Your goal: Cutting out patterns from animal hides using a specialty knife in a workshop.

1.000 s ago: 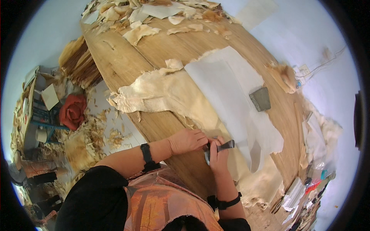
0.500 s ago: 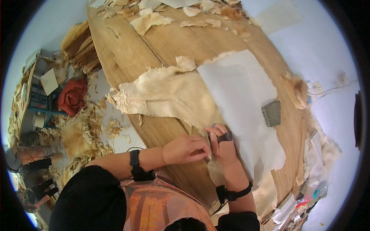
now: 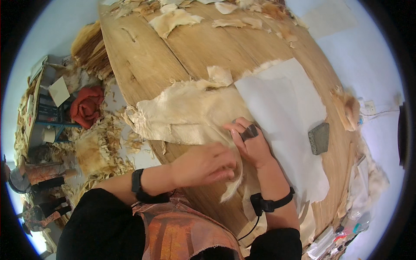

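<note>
A cream-coloured fur hide [image 3: 186, 112] lies flat on the wooden table, its right part under a large white sheet [image 3: 286, 99]. My right hand [image 3: 253, 145] rests at the hide's near edge, fingers bent together over it, with a dark band [image 3: 249, 132] across them. Whether a tool sits inside that hand is hidden. Just left of it, my left hand [image 3: 203, 164] hovers over the table's near side, fingers curled and smeared by motion. A thin pale strip [image 3: 234, 189] hangs down between the two hands. On the sheet stands a grey stone block [image 3: 319, 138].
Hide scraps [image 3: 173, 21] line the table's far end. Left on the floor lie many fur offcuts [image 3: 97, 154], a red cloth bundle [image 3: 87, 107] and a blue rack [image 3: 50, 115]. A brown fur piece [image 3: 345, 106] lies along the right edge. People [image 3: 32, 177] are at far left.
My left hand has moved slightly down and is blurred. My right hand has risen a little onto the hide, its fingers reaching left. The pale strip shows more fully below. The whole view has shifted slightly.
</note>
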A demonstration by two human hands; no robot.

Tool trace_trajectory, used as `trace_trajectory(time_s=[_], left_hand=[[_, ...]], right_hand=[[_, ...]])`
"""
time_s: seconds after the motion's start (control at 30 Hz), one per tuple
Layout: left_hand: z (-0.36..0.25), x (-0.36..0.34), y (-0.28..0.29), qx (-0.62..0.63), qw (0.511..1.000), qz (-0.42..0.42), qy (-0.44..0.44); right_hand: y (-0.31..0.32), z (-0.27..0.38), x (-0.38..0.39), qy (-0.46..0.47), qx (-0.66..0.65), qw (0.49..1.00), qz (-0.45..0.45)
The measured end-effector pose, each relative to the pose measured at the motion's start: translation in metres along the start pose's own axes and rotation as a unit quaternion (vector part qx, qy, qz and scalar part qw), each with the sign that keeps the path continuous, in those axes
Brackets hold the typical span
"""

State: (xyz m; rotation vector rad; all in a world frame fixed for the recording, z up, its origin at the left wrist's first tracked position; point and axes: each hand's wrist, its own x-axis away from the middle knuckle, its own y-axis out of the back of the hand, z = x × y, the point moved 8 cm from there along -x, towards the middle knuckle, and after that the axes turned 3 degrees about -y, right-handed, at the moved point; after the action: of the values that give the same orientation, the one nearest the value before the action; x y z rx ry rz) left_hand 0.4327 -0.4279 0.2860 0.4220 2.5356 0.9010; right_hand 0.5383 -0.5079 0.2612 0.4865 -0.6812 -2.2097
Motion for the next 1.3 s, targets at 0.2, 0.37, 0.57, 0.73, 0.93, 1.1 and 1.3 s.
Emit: trace_trajectory(time_s=[0.2,0.37,0.57,0.73,0.93,1.1,1.3], left_hand=[[0.042,-0.011,-0.011,-0.21,0.978,-0.011,-0.014],[0.057,-0.009,0.003,-0.047,0.996,-0.069,0.006],[0.084,0.012,0.024,0.359,0.915,-0.078,0.166],[0.081,0.025,0.055,0.536,0.823,-0.094,0.162],[0.079,0.04,0.111,0.573,0.811,-0.087,0.08],[0.096,0.065,0.171,0.588,0.792,-0.163,0.026],[0.172,0.109,0.243,0.556,0.725,-0.384,0.134]], right_hand=[[-0.002,-0.002,0.002,0.012,0.017,1.0,-0.007],[-0.005,-0.004,-0.011,0.021,-0.015,1.0,0.005],[-0.023,-0.002,-0.063,0.074,-0.043,0.996,-0.012],[-0.048,-0.002,-0.112,0.072,-0.028,0.996,0.05],[-0.061,0.011,-0.149,0.111,-0.033,0.993,0.009],[-0.076,0.012,-0.175,-0.014,0.047,0.997,0.059],[-0.073,-0.002,-0.18,-0.055,-0.017,0.997,0.047]])
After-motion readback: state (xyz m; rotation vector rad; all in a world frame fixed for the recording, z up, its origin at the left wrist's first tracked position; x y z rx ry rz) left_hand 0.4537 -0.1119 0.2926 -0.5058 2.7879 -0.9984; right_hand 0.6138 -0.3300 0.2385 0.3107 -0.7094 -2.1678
